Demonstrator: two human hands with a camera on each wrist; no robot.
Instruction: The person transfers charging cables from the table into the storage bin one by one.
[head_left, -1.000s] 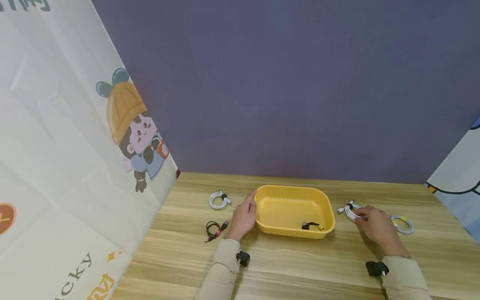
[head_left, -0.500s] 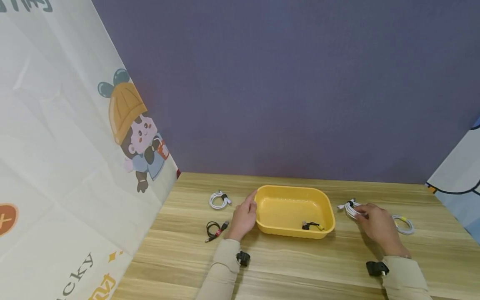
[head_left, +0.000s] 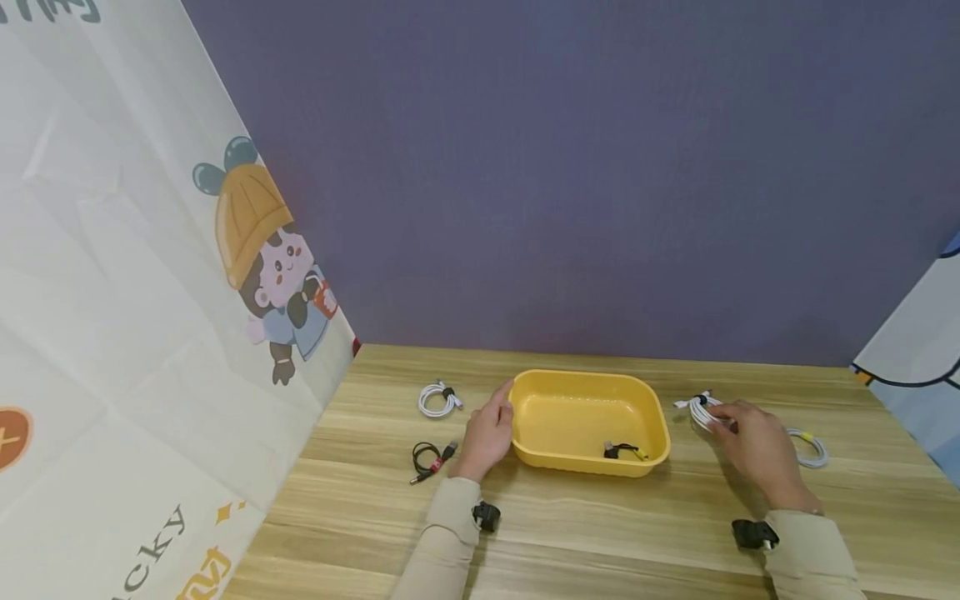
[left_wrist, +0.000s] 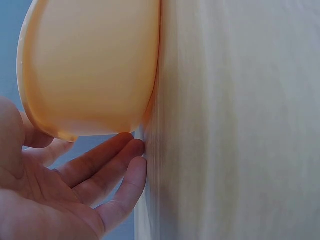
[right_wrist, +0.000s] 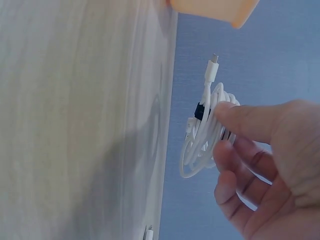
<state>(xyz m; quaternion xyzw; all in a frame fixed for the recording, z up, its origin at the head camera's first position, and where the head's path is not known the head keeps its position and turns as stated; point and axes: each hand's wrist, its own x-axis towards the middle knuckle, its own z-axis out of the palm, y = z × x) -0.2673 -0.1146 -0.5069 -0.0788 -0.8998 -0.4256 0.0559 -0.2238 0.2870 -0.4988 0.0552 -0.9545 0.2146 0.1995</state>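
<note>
My left hand [head_left: 486, 437] rests against the left end of a yellow plastic tray [head_left: 577, 467]. In the left wrist view its fingers [left_wrist: 107, 170] lie loosely extended along the tray's outer wall, with the thumb at the rim. To the right of the tray, my right hand [head_left: 761, 450] pinches a coiled white charging cable [right_wrist: 207, 132] between thumb and fingers. A black tie binds this coil, and a plug sticks up from it; in the right wrist view it hangs above the tabletop. Inside the tray, toward its front right, lies a short black USB cable [head_left: 621, 452] with a yellow band.
Left of the tray lie a coiled white cable [head_left: 437, 401] and a black cable [head_left: 429, 461] with a red tie. Partly behind my right hand is a pale coiled cable [head_left: 808, 450] with a yellow tie. A dark partition [head_left: 600, 183] stands along the wooden table's [head_left: 600, 550] back edge.
My right hand, with the white cable pinched in it, has shifted slightly up and to the left. My left hand and the tray have stayed put.
</note>
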